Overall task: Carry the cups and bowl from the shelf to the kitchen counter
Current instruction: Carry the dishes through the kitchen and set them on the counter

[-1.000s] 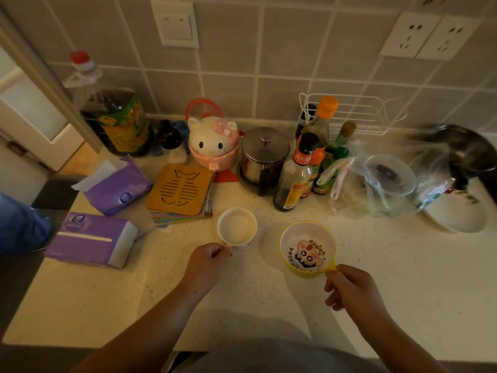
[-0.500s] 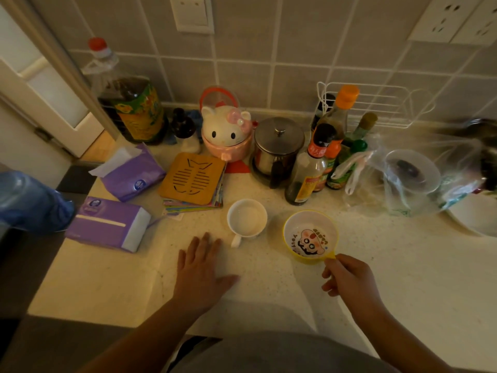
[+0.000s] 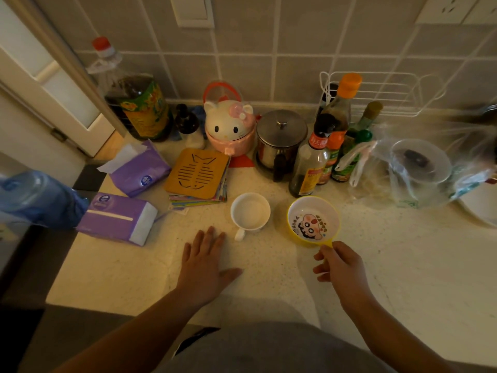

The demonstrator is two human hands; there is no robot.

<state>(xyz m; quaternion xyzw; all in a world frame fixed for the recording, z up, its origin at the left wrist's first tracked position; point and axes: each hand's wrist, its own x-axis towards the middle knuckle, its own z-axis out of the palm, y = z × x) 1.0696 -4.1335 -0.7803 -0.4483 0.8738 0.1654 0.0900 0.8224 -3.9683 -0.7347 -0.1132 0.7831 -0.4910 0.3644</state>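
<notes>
Since a second ago the left hand [image 3: 207, 267] has let go of the white cup [image 3: 250, 212] and now lies flat on the worktop [image 3: 390, 265], fingers spread, palm down, just short of the cup's handle and not touching it. The cup stands upright just beyond the left hand's fingertips, handle turned toward the person. To the right of that hand, and just beside the cup, sits the yellow bowl [image 3: 313, 221], white inside with a cartoon figure printed on its bottom. The right hand [image 3: 340, 267] pinches the bowl's small yellow tab handle between thumb and fingers; the bowl appears to rest on the worktop, though its base is hard to make out.

Beyond the left hand lies a wooden fish-bone trivet [image 3: 196, 172] on a stack of coloured cards; farther left are two purple tissue packs [image 3: 118, 218]. Past the cup stand a cat-shaped pink container [image 3: 228, 128] and a lidded steel pot [image 3: 281, 140]. Beyond the right hand cluster several sauce bottles [image 3: 309, 168], with a clear plastic bag [image 3: 419, 170] to their right. A large oil bottle [image 3: 139, 103] stands against the tiled wall.
</notes>
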